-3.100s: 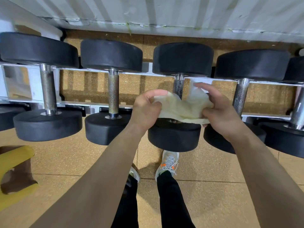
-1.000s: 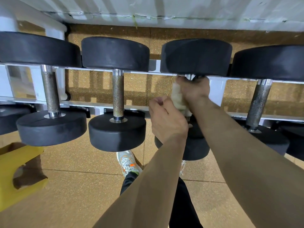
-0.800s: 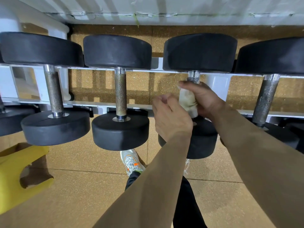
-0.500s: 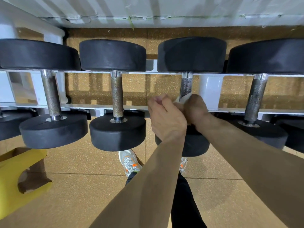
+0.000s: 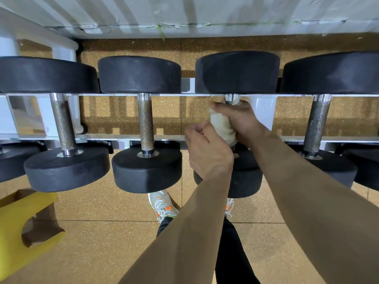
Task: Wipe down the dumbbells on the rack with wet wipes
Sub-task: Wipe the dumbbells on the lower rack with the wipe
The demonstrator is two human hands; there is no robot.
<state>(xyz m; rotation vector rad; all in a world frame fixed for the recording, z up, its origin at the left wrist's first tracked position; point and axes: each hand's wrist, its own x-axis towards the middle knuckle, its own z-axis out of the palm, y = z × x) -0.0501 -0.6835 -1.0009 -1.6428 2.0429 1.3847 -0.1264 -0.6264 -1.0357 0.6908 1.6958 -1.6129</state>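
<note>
**R hand** (image 5: 242, 119): clenched round the wet wipe (image 5: 222, 126), which is wrapped round the handle of the 3rd dumbbell (image 5: 238, 72), counting from the rack's left end. Grip sits high on the handle, just under the chrome collar (image 5: 231, 98) by the rear rail. Wrap-and-grip prob. lets one stroke clean all round the knurling.

**L hand** (image 5: 207, 152): fingers curled, just beside the wipe's lower end, nr front rail. Poss. steadying or pinching a loose tail. Contact is hidden, so cannot tell if it holds anything.

**Rack** (image 5: 114, 137): dumbbells lie across its two rails with heads overhanging, so handles are free to reach.

**Hidden:** 3rd handle almost wholly covered by wipe + hands. Its near head is half behind both forearms.

**Neighbours:** 1st dumbbell (image 5: 63, 124), 2nd dumbbell (image 5: 145, 124), 4th dumbbell (image 5: 316, 124), all with bare handles, same lay. More at both rack ends, cut off.

**Floor** (image 5: 102, 232): yellow object (image 5: 12, 232) at lower left, cut off, id unclear. Shoe (image 5: 162, 206) below front rail.
</note>
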